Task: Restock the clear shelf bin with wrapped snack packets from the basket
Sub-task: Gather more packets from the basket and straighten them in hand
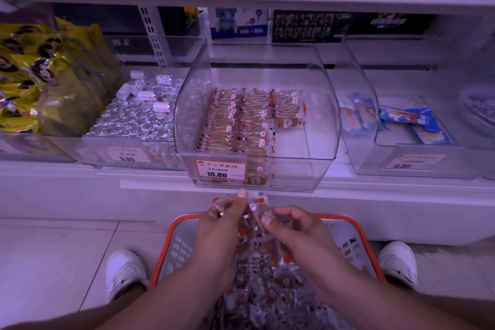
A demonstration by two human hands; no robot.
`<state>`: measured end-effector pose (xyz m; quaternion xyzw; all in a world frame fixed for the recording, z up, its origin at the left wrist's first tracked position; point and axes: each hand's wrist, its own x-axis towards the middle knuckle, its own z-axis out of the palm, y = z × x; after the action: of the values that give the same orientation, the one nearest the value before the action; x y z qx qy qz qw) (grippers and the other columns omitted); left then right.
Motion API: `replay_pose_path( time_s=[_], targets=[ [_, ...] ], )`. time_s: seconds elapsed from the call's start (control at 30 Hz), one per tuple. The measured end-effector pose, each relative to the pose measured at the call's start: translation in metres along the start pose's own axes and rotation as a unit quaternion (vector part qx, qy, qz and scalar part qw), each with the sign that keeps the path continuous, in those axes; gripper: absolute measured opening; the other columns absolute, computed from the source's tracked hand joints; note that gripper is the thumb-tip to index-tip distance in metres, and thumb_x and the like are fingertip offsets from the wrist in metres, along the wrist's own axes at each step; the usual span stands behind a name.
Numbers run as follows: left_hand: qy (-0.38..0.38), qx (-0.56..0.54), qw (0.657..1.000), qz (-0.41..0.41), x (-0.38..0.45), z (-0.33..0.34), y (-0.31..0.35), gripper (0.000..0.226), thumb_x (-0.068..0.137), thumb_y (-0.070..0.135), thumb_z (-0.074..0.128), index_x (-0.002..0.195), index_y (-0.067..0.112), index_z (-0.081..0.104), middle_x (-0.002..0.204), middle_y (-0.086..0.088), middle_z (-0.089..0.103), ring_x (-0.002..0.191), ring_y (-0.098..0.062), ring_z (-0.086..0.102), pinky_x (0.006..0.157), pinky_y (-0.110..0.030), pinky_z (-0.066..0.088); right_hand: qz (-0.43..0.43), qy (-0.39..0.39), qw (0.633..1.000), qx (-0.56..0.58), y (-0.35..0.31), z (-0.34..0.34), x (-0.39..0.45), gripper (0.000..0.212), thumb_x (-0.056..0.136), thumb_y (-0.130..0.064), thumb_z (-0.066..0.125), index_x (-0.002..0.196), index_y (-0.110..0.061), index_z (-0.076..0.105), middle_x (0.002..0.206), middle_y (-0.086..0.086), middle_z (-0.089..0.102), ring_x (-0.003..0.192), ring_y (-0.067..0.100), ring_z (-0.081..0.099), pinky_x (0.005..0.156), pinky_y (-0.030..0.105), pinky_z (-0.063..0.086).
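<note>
Both hands, left hand (223,218) and right hand (292,225), have fingers curled around a loose bunch of snack packets (254,211) just below the clear bin (257,169), above the basket (356,225). Risk: slick wrappers may slip during the lift, or disturb the neat rows in the bin

Your clear bin (318,120) has neat upright packet rows (235,120) filling its left and middle, right side bare; your orange-rimmed basket (356,225) below is heaped with loose packets (270,284)
</note>
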<state>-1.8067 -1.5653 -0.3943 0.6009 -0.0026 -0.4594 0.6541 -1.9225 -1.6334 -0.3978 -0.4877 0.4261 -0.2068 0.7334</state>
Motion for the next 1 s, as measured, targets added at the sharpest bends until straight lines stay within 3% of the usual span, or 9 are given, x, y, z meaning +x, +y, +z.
replay_pose_path(
  time_s=[0.1,0.27,0.37,0.43,0.53,0.63,0.77,0.9,1.0],
  targets=[
    [-0.041,-0.006,0.999,0.014,-0.007,0.004,-0.001,0.049,0.080,0.045,0.071,0.096,0.000,0.064,0.088,-0.022,0.072,0.069,-0.033,0.068,0.060,-0.041,0.058,-0.039,0.013,0.997,-0.070,0.001,0.002,0.000,0.023,0.083,-0.018,0.077,0.099,-0.003,0.067,0.088,0.023,0.070,0.053,0.026,0.069,0.044,0.026,0.048],
    [-0.014,-0.033,0.999,-0.029,-0.003,0.002,0.001,0.017,0.087,-0.002,0.065,0.100,0.006,0.058,0.081,-0.023,0.059,0.059,-0.031,0.063,0.046,-0.034,0.051,0.028,-0.069,0.993,-0.092,-0.002,0.001,-0.002,0.035,0.091,-0.003,0.061,0.123,-0.016,0.058,0.069,-0.003,0.073,0.059,0.008,0.068,0.054,0.019,0.051],
    [0.012,-0.078,0.996,-0.032,0.003,0.000,0.002,0.026,0.087,-0.007,0.062,0.107,0.008,0.055,0.100,-0.027,0.071,0.082,-0.031,0.073,0.076,-0.056,0.060,0.046,-0.055,0.989,-0.127,-0.008,-0.014,0.006,0.071,0.085,0.009,0.056,0.146,-0.022,0.037,0.106,0.006,0.073,0.097,0.024,0.070,0.086,0.036,0.055],
    [0.017,-0.065,0.998,-0.021,0.005,-0.002,0.002,0.031,0.085,-0.006,0.067,0.106,0.013,0.052,0.102,-0.022,0.074,0.087,-0.032,0.074,0.082,-0.056,0.058,0.020,-0.050,0.989,-0.137,-0.014,-0.024,0.007,0.073,0.089,0.011,0.056,0.149,-0.022,0.030,0.109,0.008,0.072,0.098,0.027,0.072,0.092,0.041,0.056],
    [0.014,-0.002,1.000,-0.007,0.004,-0.001,0.001,0.038,0.082,0.003,0.070,0.112,0.024,0.060,0.089,-0.016,0.074,0.059,-0.025,0.068,0.050,-0.030,0.053,-0.013,-0.062,0.989,-0.132,-0.019,-0.027,0.004,0.051,0.091,0.009,0.059,0.135,-0.014,0.047,0.096,0.005,0.077,0.092,0.017,0.073,0.085,0.029,0.057],
    [-0.004,0.007,1.000,-0.019,-0.002,0.003,0.000,0.030,0.086,0.007,0.067,0.111,0.023,0.065,0.076,-0.010,0.071,0.046,-0.020,0.062,0.037,-0.020,0.041,-0.026,-0.049,0.988,-0.143,-0.017,-0.024,0.000,0.029,0.087,-0.006,0.071,0.114,-0.014,0.063,0.091,0.008,0.077,0.088,0.024,0.074,0.087,0.051,0.058],
    [-0.023,0.008,1.000,-0.009,-0.004,0.005,-0.002,0.026,0.089,0.008,0.068,0.111,0.020,0.067,0.082,-0.013,0.076,0.060,-0.025,0.069,0.048,-0.029,0.053,0.010,-0.012,0.998,-0.060,-0.010,-0.021,-0.001,0.015,0.085,-0.011,0.073,0.100,-0.009,0.072,0.090,0.013,0.076,0.085,0.028,0.073,0.090,0.052,0.055],
    [-0.052,0.007,0.998,0.032,-0.008,0.010,-0.006,0.047,0.075,0.044,0.072,0.111,0.014,0.065,0.094,-0.019,0.073,0.078,-0.026,0.068,0.064,-0.037,0.059,0.058,-0.049,0.995,0.057,-0.002,-0.008,-0.006,0.013,0.080,-0.017,0.072,0.085,-0.007,0.077,0.082,0.009,0.075,0.068,0.015,0.070,0.066,0.031,0.057],
    [-0.045,0.045,0.997,0.042,-0.007,0.012,-0.009,0.066,0.066,0.069,0.060,0.108,0.019,0.068,0.103,-0.021,0.073,0.085,-0.027,0.070,0.081,-0.049,0.056,0.080,-0.041,0.991,0.094,0.002,0.000,-0.008,0.011,0.090,-0.008,0.064,0.091,-0.004,0.075,0.087,0.013,0.074,0.070,0.021,0.067,0.069,0.035,0.059]
  ],
)
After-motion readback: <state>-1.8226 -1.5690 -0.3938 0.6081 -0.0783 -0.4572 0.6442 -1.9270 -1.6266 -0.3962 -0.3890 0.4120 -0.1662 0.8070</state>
